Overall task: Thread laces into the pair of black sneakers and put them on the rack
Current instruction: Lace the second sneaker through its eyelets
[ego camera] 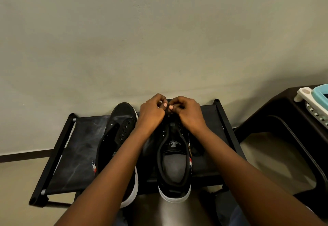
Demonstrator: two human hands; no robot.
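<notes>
A: Step?
B: Lacing right sneaker [174, 156], toe end. Left hand [151, 113] and right hand [185, 112] curled tight together over front eyelets, apparently pinching black lace; lace itself too dark to confirm.

A: Other one?
B: Left sneaker [117, 147] just beside, eyelets bare, unlaced. Both on black shoe rack [58, 153], heels overhanging near edge.

A: Next?
B: Probably feeding the tip through next eyelet, pulling even.

A: Room?
B: Wall [159, 39] close behind toes. Dark side table [276, 117] right of rack. Open shelf left.
</notes>
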